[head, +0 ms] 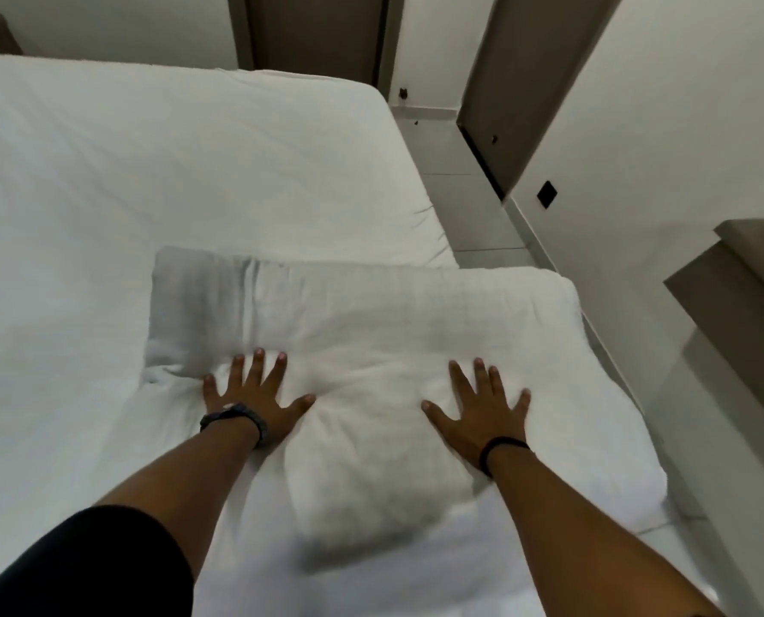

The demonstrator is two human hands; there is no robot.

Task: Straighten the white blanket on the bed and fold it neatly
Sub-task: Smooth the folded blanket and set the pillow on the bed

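My left hand (255, 394) and right hand (482, 411) press flat, fingers spread, holding nothing, on the folded blanket (371, 331) at the bed's (148, 171) near corner.

My palms hide the folded white blanket (371, 349) beneath them, its near edge at six o'clock is blurred (layers untellable), and the bed (148, 171) is cut off at nine o'clock.
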